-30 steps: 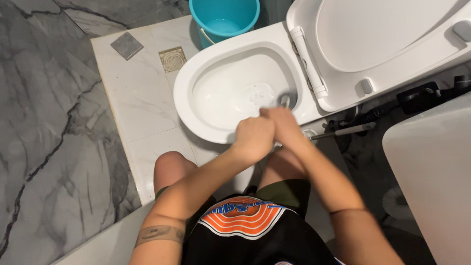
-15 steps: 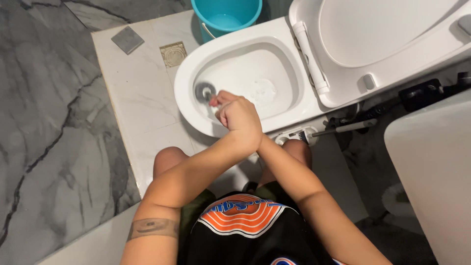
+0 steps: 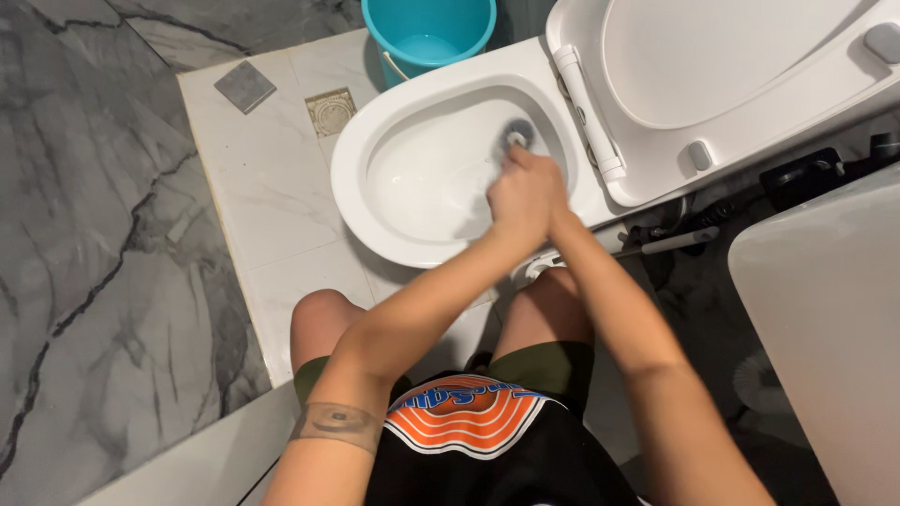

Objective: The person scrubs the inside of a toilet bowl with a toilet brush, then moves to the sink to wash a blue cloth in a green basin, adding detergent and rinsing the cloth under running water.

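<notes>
Open tiled floor [image 3: 272, 187] is seen left of the bowl rim [image 3: 349, 201]. The left hand [image 3: 514, 201] and right hand [image 3: 546, 192] are clenched together on a brush handle, the brush head [image 3: 517, 134] pressed against the bowl's far inner wall, close beside the raised seat [image 3: 741, 66]

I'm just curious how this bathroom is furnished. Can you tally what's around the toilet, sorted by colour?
White: 2, the toilet bowl and its raised lid
Turquoise: 1, the bucket
Grey: 2, the brush head that both hands grip, and the loose floor tile
Metal: 1, the floor drain
Total: 6
</notes>
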